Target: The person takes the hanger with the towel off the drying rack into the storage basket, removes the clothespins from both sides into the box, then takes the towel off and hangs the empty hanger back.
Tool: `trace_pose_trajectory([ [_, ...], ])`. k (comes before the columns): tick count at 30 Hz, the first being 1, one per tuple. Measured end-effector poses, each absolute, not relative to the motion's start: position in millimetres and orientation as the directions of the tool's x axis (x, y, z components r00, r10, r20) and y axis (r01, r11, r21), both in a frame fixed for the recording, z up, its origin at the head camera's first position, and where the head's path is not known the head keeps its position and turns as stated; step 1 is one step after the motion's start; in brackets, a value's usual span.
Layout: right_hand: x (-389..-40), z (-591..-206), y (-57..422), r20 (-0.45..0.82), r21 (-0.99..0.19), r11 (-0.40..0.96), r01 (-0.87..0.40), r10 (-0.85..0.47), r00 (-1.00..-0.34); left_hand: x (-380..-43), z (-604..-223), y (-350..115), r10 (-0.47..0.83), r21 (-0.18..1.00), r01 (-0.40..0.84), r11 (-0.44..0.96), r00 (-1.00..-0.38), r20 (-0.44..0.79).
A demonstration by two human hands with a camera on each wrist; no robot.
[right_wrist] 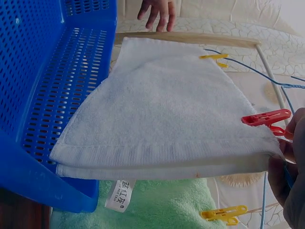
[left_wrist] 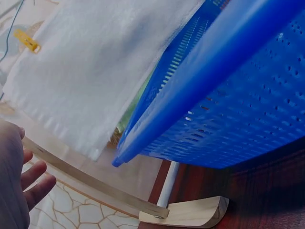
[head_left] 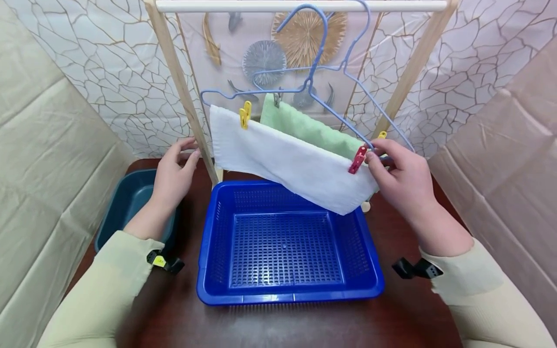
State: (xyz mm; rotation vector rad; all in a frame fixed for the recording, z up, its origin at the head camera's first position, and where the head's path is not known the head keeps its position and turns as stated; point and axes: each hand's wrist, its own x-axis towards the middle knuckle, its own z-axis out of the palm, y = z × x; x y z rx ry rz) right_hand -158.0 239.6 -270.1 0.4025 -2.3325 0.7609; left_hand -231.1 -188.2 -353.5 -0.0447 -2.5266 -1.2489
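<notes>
My right hand [head_left: 404, 179] pinches the lower right end of a blue clothes hanger [head_left: 256, 92], beside a red clothespin [head_left: 358, 159]. A folded white towel [head_left: 283, 154] hangs from this hanger, held by the red clothespin and a yellow clothespin [head_left: 245, 115]. The hanger tilts down to the right, its hook appearing in front of the rail. Behind it, a green towel [head_left: 304, 123] hangs on a second blue hanger [head_left: 374, 99] with its own clips. My left hand [head_left: 174, 171], fingers loosely bent and holding nothing, is by the rack's left post [head_left: 180, 82].
Below the towels a blue perforated basket [head_left: 287, 297] stands on the dark red table [head_left: 304, 326]. A teal basin [head_left: 114, 212] sits at the left, partly behind my left forearm. The wooden rack has a white top rail [head_left: 243, 6]. Beige fabric walls flank both sides.
</notes>
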Motion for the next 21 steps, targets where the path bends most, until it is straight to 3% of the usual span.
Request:
trace_pose_trajectory([
  [21,-136,-281,245,0.705,-0.383,0.757,-0.529,-0.13,-0.697,-175,-338,-169,0.091,0.682,0.357,0.638,-0.915,0.394],
])
